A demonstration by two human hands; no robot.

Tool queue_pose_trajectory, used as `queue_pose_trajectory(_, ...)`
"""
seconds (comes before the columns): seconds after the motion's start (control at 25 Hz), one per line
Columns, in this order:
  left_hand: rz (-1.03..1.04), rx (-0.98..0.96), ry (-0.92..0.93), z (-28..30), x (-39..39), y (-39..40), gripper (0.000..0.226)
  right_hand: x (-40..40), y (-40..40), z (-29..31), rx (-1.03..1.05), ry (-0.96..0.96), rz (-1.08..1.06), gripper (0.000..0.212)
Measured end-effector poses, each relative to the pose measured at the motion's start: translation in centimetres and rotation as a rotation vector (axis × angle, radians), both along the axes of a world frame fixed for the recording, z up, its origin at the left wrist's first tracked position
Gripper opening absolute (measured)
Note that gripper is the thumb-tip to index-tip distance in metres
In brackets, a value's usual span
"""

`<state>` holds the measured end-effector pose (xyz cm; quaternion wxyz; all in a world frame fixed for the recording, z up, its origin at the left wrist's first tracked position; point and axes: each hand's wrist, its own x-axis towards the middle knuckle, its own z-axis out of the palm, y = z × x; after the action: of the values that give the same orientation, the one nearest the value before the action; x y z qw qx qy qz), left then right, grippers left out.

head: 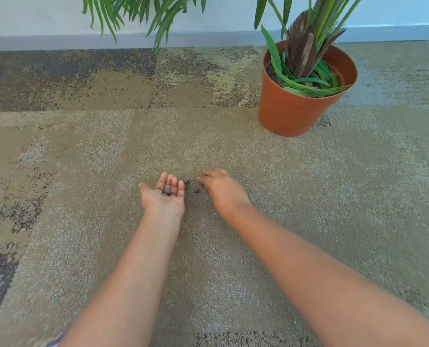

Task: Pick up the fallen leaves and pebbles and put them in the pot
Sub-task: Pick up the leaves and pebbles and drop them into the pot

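Observation:
My left hand (164, 196) lies palm up on the carpet, fingers together, with a dark pebble (168, 192) resting on the fingers. Two more dark pebbles (196, 190) lie loose on the carpet just right of it. My right hand (219, 187) is palm down beside them, its fingertips touching the carpet near the pebbles; whether it pinches one is hidden. The orange plastic pot (291, 113) stands at the far right, holding a palm-like plant with several loose green leaves (308, 85) lying inside the rim.
Beige and grey patterned carpet (108, 146) covers the floor. A grey skirting board and pale wall (58, 38) run along the back. Green fronds (143, 13) hang down at the top centre.

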<state>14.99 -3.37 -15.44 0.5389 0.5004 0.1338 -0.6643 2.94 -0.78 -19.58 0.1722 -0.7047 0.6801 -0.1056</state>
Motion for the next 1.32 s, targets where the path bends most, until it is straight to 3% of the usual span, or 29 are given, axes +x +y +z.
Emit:
queue_pose_trajectory(0.16,-0.043,-0.040,-0.002,0.0,-0.1,-0.1,0.056,0.7,-0.7,1.3,-0.102,-0.313,-0.205,0.031)
queue_pose_trajectory(0.32,-0.008,-0.046,0.018,-0.2,-0.7,0.1,0.055,0.6,0.3,0.9,0.048,-0.018,0.086,0.043)
queue_pose_trajectory(0.4,-0.006,-0.049,0.027,-0.1,-0.6,0.1,0.055,-0.3,1.0,0.6,0.039,0.019,0.041,0.037)
queue_pose_trajectory(0.56,0.011,-0.066,0.007,-0.3,-0.5,-0.2,0.056,-0.6,0.4,2.4,0.002,-0.446,-0.362,0.015)
queue_pose_trajectory(0.68,0.042,-0.059,-0.010,-0.6,-0.8,-0.4,0.054,1.5,-0.1,4.2,0.203,-0.933,-0.227,0.023)
queue_pose_trajectory(0.72,0.040,-0.052,0.016,-0.6,-0.9,-0.4,0.052,2.0,0.1,4.3,0.252,-1.012,-0.209,0.023)
queue_pose_trajectory(0.76,0.032,-0.045,0.048,-0.6,-0.9,-0.3,0.049,2.2,0.3,4.3,0.237,-0.991,-0.235,0.021)
queue_pose_trajectory(0.88,-0.022,0.000,0.039,-0.4,-0.9,-0.5,0.038,1.3,0.4,3.4,0.021,-0.589,-0.339,0.020)
queue_pose_trajectory(1.04,-0.018,0.012,-0.018,-1.0,-0.3,-0.3,0.036,1.6,1.2,1.7,0.057,-0.170,-0.045,0.032)
queue_pose_trajectory(1.32,0.082,-0.075,-0.047,-1.0,1.5,-1.3,0.036,1.3,1.8,0.5,-0.023,0.012,0.261,0.042)
